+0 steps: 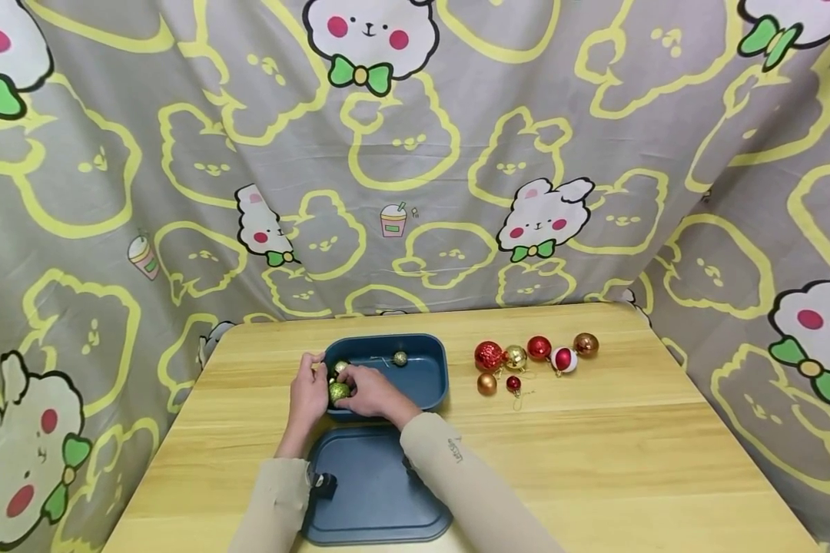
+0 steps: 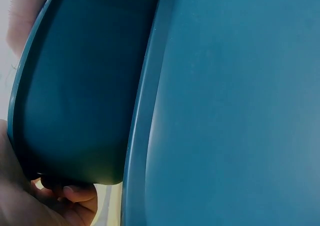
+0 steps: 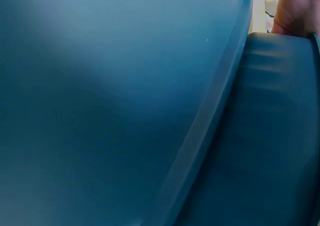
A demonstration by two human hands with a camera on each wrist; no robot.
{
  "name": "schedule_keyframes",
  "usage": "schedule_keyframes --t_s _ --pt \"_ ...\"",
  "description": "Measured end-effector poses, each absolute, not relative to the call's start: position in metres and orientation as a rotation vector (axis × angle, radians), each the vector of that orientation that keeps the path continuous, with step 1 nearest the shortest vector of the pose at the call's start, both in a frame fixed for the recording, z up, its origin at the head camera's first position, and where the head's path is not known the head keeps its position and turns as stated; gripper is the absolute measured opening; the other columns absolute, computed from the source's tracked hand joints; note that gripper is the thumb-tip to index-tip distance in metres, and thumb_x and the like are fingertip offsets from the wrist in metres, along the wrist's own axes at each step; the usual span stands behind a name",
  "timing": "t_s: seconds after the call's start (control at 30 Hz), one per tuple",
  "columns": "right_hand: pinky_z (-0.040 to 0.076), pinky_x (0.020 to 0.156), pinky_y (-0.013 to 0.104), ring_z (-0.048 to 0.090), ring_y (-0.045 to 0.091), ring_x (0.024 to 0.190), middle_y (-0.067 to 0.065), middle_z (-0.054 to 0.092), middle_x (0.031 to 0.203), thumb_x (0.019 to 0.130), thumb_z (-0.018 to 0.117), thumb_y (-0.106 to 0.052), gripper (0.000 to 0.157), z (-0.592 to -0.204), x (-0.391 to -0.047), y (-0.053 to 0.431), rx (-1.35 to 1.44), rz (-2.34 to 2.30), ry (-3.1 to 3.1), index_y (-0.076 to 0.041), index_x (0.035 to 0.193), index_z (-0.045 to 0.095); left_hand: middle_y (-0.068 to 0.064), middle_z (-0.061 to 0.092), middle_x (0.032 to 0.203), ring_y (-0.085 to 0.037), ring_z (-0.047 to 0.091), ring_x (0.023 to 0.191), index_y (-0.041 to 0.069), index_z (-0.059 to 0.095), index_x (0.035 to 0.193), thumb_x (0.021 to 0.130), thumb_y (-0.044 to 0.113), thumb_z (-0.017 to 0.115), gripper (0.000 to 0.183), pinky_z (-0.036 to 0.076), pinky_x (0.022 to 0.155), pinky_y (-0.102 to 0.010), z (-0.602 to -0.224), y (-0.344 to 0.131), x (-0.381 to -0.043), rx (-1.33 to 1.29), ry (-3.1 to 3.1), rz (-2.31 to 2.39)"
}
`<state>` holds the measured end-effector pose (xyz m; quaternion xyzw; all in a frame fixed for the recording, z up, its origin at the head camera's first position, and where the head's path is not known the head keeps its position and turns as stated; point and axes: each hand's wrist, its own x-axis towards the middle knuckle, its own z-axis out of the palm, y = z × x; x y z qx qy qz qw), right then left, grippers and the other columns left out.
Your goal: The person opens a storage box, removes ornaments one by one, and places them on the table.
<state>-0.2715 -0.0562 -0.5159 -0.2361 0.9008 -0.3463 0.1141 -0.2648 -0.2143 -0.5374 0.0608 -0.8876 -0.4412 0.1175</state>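
Observation:
A dark blue oblong box (image 1: 429, 384) stands on the table. My left hand (image 1: 309, 390) grips its left end, and in the left wrist view the fingers (image 2: 82, 196) curl round the outside of that wall. My right hand (image 1: 373, 393) reaches over the near rim into the box and pinches a glittery green Christmas bauble (image 1: 340, 395) at the left end; its fingertips are partly hidden. A pale gold bauble (image 1: 341, 369) lies just behind it, partly covered. Farther right inside is a small greenish-gold bauble (image 1: 400, 359). In the right wrist view, part of the left hand (image 3: 297, 11) shows beyond the box.
The blue lid (image 1: 380, 491) lies flat in front of the box, under both forearms. To the right sit several red, gold and copper baubles, among them a glittery red bauble (image 1: 488, 355) and a red-and-white bauble (image 1: 563, 359). A patterned curtain (image 1: 415, 169) hangs behind the wooden table (image 1: 595, 461).

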Motion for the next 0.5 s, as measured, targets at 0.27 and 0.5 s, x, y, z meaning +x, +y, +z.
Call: schedule_keyframes --t_s 0.27,0.5 --pt "0.055 0.085 0.029 0.068 0.017 0.099 0.004 0.071 0.112 0.093 0.079 -0.026 0.035 -0.5181 -0.2747 -0.06 -0.675 -1.014 2.637 -0.015 0.124 0.068 -0.007 0.05 0.074 -0.02 0.045 0.06 0.009 0.055 0.137 0.111 0.019 0.041 0.031 0.037 0.058 -0.034 -0.5362 -0.2136 -0.2647 0.19 -2.603 -1.286" --pt "0.054 0.083 0.029 0.066 0.016 0.095 0.004 0.07 0.111 0.093 0.08 -0.027 0.034 -0.5169 -0.2748 -0.0603 -0.683 -1.003 2.634 -0.017 0.123 0.07 -0.007 0.048 0.073 -0.02 0.044 0.06 0.01 0.054 0.139 0.112 0.018 0.04 0.031 0.037 0.057 -0.034 -0.5351 -0.2132 -0.2625 0.195 -2.611 -1.311"
